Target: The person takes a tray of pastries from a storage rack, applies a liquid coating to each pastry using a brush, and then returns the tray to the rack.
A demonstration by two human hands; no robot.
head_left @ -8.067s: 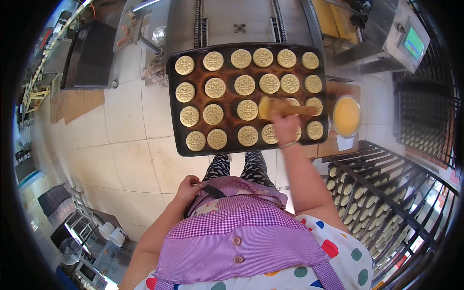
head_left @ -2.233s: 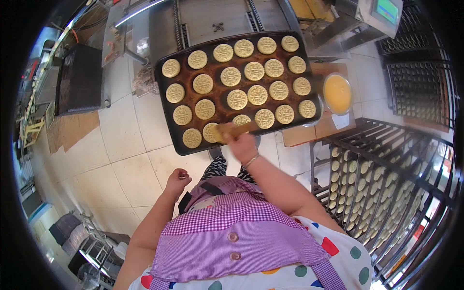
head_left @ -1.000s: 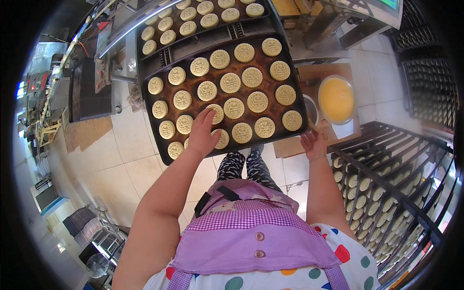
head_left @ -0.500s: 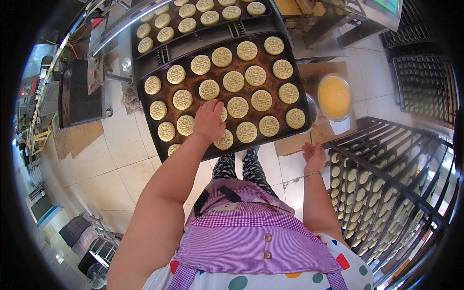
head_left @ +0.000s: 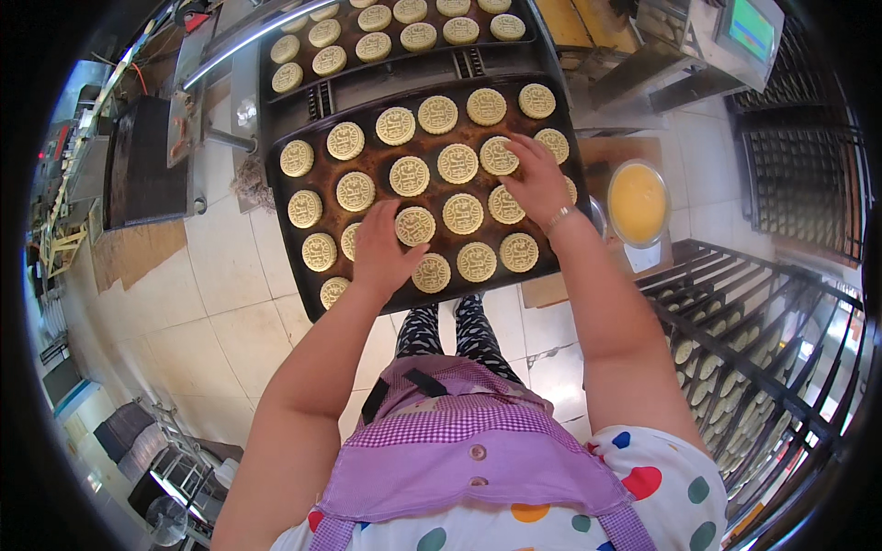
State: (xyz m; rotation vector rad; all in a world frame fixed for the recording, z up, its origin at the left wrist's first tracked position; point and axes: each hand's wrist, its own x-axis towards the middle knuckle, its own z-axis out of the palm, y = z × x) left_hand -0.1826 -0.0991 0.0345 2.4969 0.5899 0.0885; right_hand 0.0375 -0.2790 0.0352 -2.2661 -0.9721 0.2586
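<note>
Pale round mooncakes with scalloped edges and stamped tops lie in rows on a dark baking tray (head_left: 436, 296) in front of me. My left hand (head_left: 379, 250) is over the tray's near part, thumb and fingers spread beside one mooncake (head_left: 415, 226); the fingers partly cover another to its left. My right hand (head_left: 537, 182) reaches over the right side. Its fingertips are at the right edge of a mooncake (head_left: 497, 156), the thumb above the one nearer me (head_left: 504, 206). Both hands look open, and neither has lifted anything.
Another tray of mooncakes (head_left: 418, 37) sits beyond a dark slotted gap. To the right, a bowl of yellow liquid (head_left: 638, 204) stands by cardboard. A black metal rack (head_left: 763, 358) filled with mooncakes is at the lower right. A machine with a green screen (head_left: 751, 28) stands at the far right.
My right hand has moved from beside the tray up and left over the mooncakes. The left hand has shifted slightly left and nearer me, uncovering the mooncake beside it.
</note>
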